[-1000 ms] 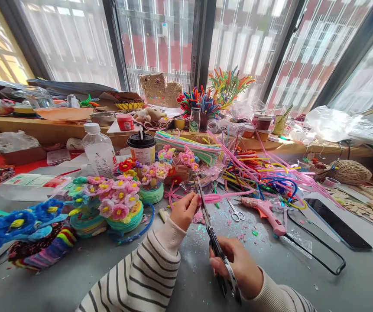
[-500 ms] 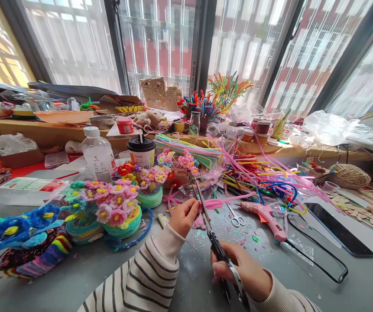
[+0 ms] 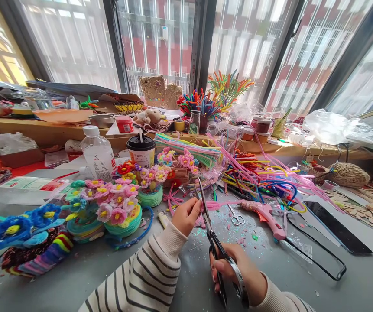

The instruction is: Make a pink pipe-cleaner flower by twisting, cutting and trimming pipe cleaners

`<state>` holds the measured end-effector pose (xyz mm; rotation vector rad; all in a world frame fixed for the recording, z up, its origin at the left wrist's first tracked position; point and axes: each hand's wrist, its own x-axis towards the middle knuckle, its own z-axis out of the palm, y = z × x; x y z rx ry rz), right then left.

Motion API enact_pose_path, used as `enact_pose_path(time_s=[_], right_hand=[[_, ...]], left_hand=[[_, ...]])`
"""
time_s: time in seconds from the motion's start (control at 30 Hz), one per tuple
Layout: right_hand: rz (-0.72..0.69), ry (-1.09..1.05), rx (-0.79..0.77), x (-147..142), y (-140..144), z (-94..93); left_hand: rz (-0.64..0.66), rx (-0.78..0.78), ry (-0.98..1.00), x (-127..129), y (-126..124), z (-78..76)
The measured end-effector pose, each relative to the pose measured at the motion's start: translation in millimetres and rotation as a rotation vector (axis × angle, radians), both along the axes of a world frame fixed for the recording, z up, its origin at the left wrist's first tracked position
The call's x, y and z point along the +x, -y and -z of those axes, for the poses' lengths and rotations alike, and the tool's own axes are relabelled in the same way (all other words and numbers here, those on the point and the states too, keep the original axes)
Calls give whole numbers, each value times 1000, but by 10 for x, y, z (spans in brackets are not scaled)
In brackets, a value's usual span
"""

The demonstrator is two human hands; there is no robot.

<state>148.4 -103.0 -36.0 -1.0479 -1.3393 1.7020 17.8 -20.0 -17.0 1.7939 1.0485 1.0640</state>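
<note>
Left hand [image 3: 187, 216]: thumb and forefinger pinched together on the pink fuzzy strip; the blades partly cover the contact.
Pink fuzzy strip [image 3: 219, 203]: runs from the left fingertips out to the right, behind the blades, toward the glue gun's nozzle.
Right hand [image 3: 240, 271]: fingers curled round the handles of the black scissors, below and right of the left fingers.
Black scissors [image 3: 212, 237]: blades point up and away from me, tips just beyond the left fingertips, crossing the strip beside them; can't tell from my end how far the blades are parted.
Small white scissors [image 3: 237, 219]: flat on the table, beyond the right fingers.
Pink glue gun [image 3: 270, 220]: lying to the right of the small pair, beyond and right of the right hand.
Phone [image 3: 338, 229]: well right of both hands' fingers.
Pink flower pot [image 3: 118, 212]: left of the left fingers, blue flowers [image 3: 14, 229] farther left.
Bottle [image 3: 98, 152] and lidded cup [image 3: 141, 152]: beyond and left of the left fingers.
Pink stems [image 3: 267, 171]: loose heap beyond the right fingers.
Table [image 3: 59, 290]: grey, glitter and pink scraps scattered between and past the fingers.
</note>
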Motion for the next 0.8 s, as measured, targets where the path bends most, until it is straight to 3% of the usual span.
enact_pose_path(time_s=[0.17,0.3,0.47,0.8], right_hand=[[15,-68,8,-5,14,-63],[17,-57,-39,1,68,-170],[-57,147,162,68,146,-231],[-54,237,183,106,127,-116]], left_hand=[[-7,-27,38,-3,-21,23],[-87,-28,123,-6,-29,16],[-172,-16,205,-5,-31,-11],[-39,-1,94,-20,-30,16]])
